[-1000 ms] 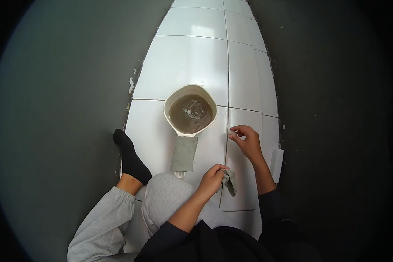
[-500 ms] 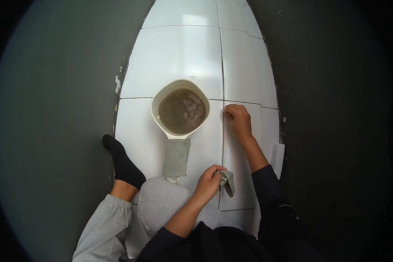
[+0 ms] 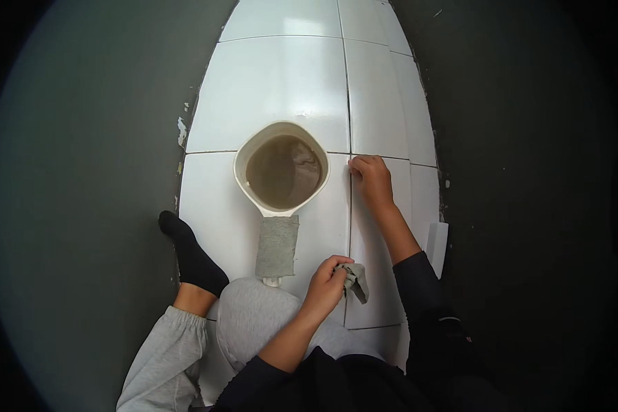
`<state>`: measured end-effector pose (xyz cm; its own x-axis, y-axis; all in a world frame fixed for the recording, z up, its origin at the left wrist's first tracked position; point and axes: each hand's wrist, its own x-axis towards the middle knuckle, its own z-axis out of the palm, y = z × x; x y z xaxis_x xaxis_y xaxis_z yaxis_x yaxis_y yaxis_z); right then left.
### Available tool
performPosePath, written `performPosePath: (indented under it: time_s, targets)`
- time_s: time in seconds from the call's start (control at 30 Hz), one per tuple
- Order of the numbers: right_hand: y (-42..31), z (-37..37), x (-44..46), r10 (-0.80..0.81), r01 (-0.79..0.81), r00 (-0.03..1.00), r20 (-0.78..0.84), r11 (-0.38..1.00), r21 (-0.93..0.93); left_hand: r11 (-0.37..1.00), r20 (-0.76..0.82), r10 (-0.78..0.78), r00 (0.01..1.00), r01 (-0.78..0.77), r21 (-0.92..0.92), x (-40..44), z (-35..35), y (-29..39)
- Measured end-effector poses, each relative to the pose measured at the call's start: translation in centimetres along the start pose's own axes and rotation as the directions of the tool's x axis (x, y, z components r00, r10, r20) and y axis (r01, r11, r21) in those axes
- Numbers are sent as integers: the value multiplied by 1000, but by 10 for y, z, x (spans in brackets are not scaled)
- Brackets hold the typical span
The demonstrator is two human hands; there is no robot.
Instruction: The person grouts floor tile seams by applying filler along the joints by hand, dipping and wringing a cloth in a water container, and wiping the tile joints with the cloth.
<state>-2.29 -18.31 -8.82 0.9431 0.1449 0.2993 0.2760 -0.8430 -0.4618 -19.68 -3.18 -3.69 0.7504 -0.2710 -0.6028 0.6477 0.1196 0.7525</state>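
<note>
Where the floor (image 3: 268,75) is tiled, the dipper (image 3: 242,165) stands, probably heavy with water (image 3: 275,175), best lifted by its handle (image 3: 272,282), which the flat cloth (image 3: 277,247) covers. Soft and light, easily taken by any fold, the rag (image 3: 358,283) is pinched in the left hand (image 3: 327,283). Whether the right hand (image 3: 373,180), curled at a seam (image 3: 351,213), holds anything, I cannot tell. No readable writing shows.
</note>
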Motion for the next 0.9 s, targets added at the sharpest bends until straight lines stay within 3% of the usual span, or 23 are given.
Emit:
performPosePath:
  time_s: [0.2,0.47,0.5,0.53,0.6,0.7,0.77,0.83,0.9]
  targets:
    - [-24,-15,-64,-37,37,996,87,999,-2,1000,13,-10,1000,11,-23,3,4,-1]
    - [-5,0,2,-8,8,1000,8,999,-47,996,-29,82,996,-81,39,3,1,-8]
    - [-5,-2,-1,-7,7,1000,-2,1000,-20,1000,-22,27,999,-27,-5,3,-1,-5]
    - [-9,-4,-11,-13,12,1000,-7,1000,-21,999,-13,-27,1000,26,-48,3,-3,-2]
    - [-18,-11,-47,-36,39,995,91,999,-27,999,-3,-24,1000,24,-43,2,-2,1]
    - [-28,-16,-78,-24,25,995,96,1000,-8,999,6,9,1000,-8,-31,4,4,-2]
    - [-26,-13,-64,-14,14,994,105,1000,-1,999,1,35,999,-35,-21,4,6,-6]
    - [-15,-3,-32,-45,45,999,-11,998,-34,999,7,50,999,-50,14,4,7,-7]
    - [-6,4,1,10,-8,1000,19,995,-95,998,-24,58,998,-58,10,6,5,-12]
